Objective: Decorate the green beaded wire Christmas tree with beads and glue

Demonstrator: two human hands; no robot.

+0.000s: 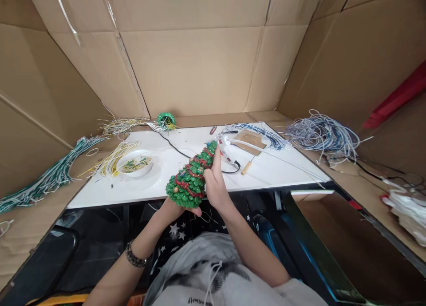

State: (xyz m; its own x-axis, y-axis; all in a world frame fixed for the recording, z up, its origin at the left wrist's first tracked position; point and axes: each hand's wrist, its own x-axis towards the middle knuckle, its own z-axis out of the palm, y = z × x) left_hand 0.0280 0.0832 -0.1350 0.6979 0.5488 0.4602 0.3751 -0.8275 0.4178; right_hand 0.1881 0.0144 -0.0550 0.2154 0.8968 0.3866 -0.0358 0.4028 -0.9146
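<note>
A green Christmas tree figurine (191, 177) with red garlands and small coloured ornaments leans tilted over the table's front edge, its tip pointing up and right. Its wide base rests on my left hand (175, 209), which is mostly hidden beneath it with a fingertip showing. My right hand (215, 181) is closed along the tree's right side, index finger stretched toward the tip. Just beyond that finger lies a white hot glue gun (226, 151) with a red switch, a black cord and a long white glue stick (276, 154).
On the white table (173, 186) stand a white bowl (135, 164) of wire pieces and a green sparkly ring-shaped piece (165, 120). Wooden-handled tool (246, 167) and cardboard piece (249, 141) lie right. Wire bundles (322, 133) flank the table; cardboard walls (206, 70) enclose it.
</note>
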